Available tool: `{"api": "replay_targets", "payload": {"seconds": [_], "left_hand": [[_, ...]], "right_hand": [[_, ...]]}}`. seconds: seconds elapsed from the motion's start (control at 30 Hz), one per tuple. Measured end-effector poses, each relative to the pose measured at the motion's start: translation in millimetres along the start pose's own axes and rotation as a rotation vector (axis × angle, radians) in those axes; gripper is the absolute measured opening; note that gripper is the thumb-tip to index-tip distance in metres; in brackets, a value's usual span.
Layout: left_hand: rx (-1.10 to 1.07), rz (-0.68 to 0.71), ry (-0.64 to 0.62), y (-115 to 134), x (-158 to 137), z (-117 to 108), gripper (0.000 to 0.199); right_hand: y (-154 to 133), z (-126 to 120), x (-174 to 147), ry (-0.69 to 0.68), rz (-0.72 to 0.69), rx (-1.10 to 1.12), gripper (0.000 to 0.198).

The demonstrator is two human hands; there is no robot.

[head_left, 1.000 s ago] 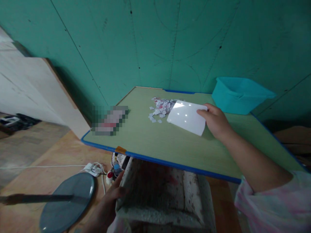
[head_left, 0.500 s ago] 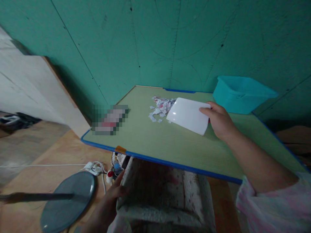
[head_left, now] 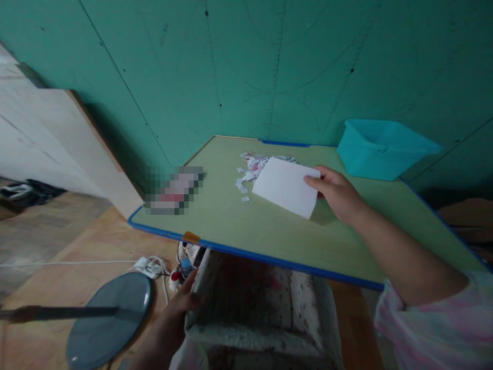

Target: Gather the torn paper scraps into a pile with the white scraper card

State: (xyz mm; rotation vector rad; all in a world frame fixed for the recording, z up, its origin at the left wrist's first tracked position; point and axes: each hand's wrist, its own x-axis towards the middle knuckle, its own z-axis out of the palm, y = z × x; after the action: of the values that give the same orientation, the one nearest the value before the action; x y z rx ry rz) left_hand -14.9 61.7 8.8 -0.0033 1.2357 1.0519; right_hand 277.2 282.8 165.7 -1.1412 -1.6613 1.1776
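My right hand (head_left: 336,191) pinches the right end of a flat white plastic scraper (head_left: 287,187), thumb on top and fingers beneath. The scraper is tilted over a pile of small torn paper scraps (head_left: 251,167) on the pale green tabletop (head_left: 227,221) and hides part of the pile. Some scraps show beyond its far edge, and a few lie loose to its left. Below the table edge, my left hand (head_left: 181,306) grips the left rim of a stained white bin (head_left: 246,336), its fingertips partly hidden.
A turquoise tub (head_left: 385,151) stands at the table's back right, against the green wall (head_left: 185,67). A blurred-out flat item (head_left: 175,192) lies at the left end. On the floor are a round grey base with a pole (head_left: 111,321) and white cables (head_left: 154,267).
My right hand has moved the scraper left and slightly nearer over the scraps. Several scraps now show behind it, and a loose one has shifted nearer. My left hand stays put.
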Motion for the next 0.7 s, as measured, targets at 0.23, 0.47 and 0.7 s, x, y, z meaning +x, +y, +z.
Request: {"api": "replay_targets", "payload": {"seconds": [0.23,0.47,0.7], "left_hand": [[-0.035,-0.063,0.031,3,-6,11,0.110],[0.035,-0.022,0.058,2,-11,17,0.100],[-0.046,0.016,-0.024,1,-10,14,0.112]], "right_hand": [[7,8,-1,-0.052,-0.094,-0.160,0.019],[9,4,2,0.083,-0.147,-0.188,0.018],[8,12,-1,-0.112,-0.050,-0.049,0.019]]}}
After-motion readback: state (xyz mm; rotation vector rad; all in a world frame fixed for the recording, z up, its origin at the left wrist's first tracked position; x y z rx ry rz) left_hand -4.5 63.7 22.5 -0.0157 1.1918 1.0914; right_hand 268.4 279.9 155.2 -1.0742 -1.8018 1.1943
